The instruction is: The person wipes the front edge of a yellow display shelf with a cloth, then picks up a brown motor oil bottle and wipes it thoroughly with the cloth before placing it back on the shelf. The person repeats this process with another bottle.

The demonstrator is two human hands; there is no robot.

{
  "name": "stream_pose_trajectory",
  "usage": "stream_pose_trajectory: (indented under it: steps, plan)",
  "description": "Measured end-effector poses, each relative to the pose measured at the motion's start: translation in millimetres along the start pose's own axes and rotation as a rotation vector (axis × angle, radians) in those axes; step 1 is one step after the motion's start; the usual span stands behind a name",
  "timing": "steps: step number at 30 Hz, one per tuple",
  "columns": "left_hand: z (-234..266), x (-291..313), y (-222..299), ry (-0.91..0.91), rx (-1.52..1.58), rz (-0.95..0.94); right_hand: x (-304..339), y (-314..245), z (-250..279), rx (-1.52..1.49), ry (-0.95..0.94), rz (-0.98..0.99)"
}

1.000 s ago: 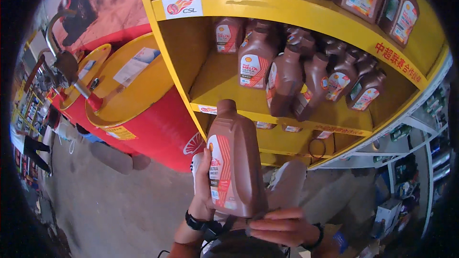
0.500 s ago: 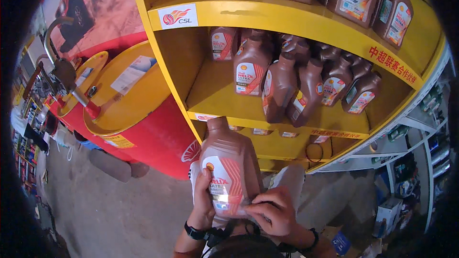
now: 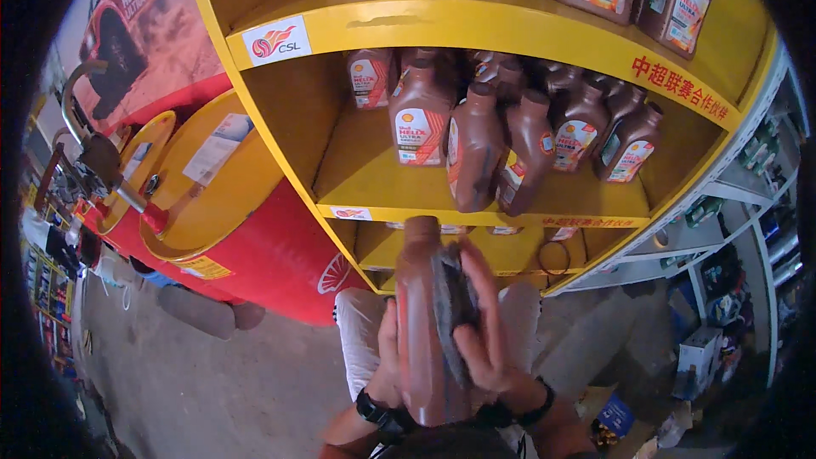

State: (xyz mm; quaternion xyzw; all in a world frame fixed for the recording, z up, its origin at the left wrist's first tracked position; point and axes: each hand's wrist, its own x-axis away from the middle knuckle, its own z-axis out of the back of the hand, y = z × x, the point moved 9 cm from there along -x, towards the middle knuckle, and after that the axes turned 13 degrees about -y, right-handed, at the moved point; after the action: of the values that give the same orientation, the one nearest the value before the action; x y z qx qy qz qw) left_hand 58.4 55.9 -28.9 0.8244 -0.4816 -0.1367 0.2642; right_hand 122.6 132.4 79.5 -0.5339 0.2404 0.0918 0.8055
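Upright in front of me is a brown plastic motor oil bottle point(image 3: 418, 336), its narrow side turned toward me. My left hand point(image 3: 388, 355) is closed on its left side, fingers partly hidden behind it. Against the bottle's right side my right hand point(image 3: 483, 323) presses what looks like a dark grey cloth point(image 3: 449, 293), with the fingers bent around it. The label face is mostly turned away to the left.
A yellow shelf unit point(image 3: 518, 191) with several similar brown bottles point(image 3: 421, 123) stands ahead. At the left are red drums with yellow tops point(image 3: 208, 178) and a metal hand pump point(image 3: 102, 153). A cardboard box point(image 3: 608, 416) lies on the floor at lower right.
The bottle has turned, so its label no longer faces me. My right hand has moved up from the bottle's lower corner to its right side, where the grey cloth now shows.
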Motion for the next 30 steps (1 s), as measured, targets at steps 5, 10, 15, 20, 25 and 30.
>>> stream_pose_trajectory:
  steps: [5,10,15,20,25,30]
  plan:
    - [59,-1,4,0.085,0.135,-0.208,48,9,-52,-0.254,-0.168,-0.103]
    - [65,2,22,0.122,-0.593,-0.271,34,9,-43,-0.319,-0.077,-0.09]
    - [16,-5,10,0.077,0.214,-0.006,-1,14,-3,-0.356,0.156,0.02]
    - [-42,2,44,-0.036,-0.157,-0.275,2,9,-7,0.045,0.295,0.063]
    - [-3,3,44,0.202,-0.392,-0.293,55,50,-55,0.16,0.382,-0.101]
    - [-13,-6,30,0.069,0.367,-0.033,84,59,-63,0.018,0.619,-0.151]
